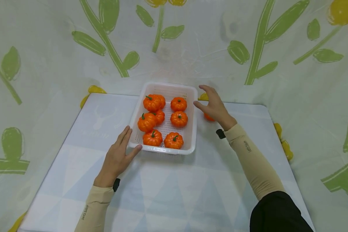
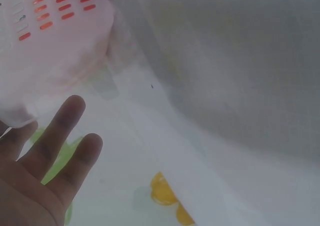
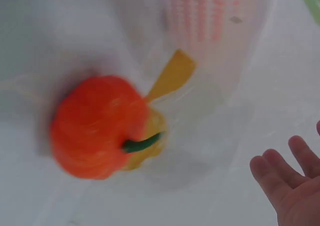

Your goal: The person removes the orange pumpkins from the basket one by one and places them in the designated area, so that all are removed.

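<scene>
A white plastic basket (image 1: 193, 132) holds several small orange toy pumpkins (image 1: 178, 119) with green stems. My left hand (image 1: 117, 158) is at the basket's front left corner, fingers extended and thumb tip right at the rim. In the left wrist view, its spread fingers (image 2: 75, 161) show beside the slotted basket wall (image 2: 55, 56). My right hand (image 1: 216, 106) hovers by the right rim, thumb and fingers apart, holding nothing. Partly hidden beneath it is a loose pumpkin (image 1: 208, 118) outside the basket; the right wrist view shows this pumpkin (image 3: 97, 128) whole, apart from the fingers.
The basket stands at the back of a table (image 1: 174, 193) covered in a pale blue and white triangle-patterned cloth. Behind and around it hangs a light curtain (image 1: 191, 61) with green leaves and yellow flowers, close to the table's back edge.
</scene>
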A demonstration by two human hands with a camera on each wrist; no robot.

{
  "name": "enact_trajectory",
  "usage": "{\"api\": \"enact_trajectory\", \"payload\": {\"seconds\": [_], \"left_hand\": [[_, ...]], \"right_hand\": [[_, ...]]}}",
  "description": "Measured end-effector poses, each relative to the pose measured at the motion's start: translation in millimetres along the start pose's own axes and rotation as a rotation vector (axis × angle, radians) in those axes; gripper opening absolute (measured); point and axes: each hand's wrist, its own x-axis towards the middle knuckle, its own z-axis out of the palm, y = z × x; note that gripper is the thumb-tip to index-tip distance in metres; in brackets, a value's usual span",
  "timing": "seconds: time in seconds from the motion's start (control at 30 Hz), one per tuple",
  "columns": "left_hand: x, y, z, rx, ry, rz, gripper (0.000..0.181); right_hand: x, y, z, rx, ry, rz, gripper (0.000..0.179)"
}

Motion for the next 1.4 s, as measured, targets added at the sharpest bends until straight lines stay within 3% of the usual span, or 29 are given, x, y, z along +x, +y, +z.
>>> {"api": "enact_trajectory", "payload": {"seconds": [0.3,0.67,0.83,1.0,1.17,1.4], "left_hand": [[0.6,-0.1,1.2,-0.004,-0.015,-0.004,0.086],[1.1,1.3,0.0,-0.003,-0.013,-0.007,0.086],[2.0,1.1,0.7,-0.006,-0.003,0.004,0.086],[0.9,-1.0,1.8,-0.012,0.005,0.009,0.085],[-1.6,-2.1,0.9,-0.024,-0.003,-0.003,0.084],[-1.0,-2.4,1.9,-0.027,-0.005,0.006,0.083]], "right_hand": [[22.2,-62,9,0.081,0.003,-0.096,0.079],[27.0,-116,54,0.12,-0.162,-0.228,0.083],[27.3,-127,71,0.152,-0.223,-0.234,0.083],[23.6,-132,88,0.132,-0.344,-0.208,0.085],[18.9,-134,104,0.069,-0.442,-0.168,0.089],[17.4,-136,122,-0.011,-0.502,-0.13,0.083]]}}
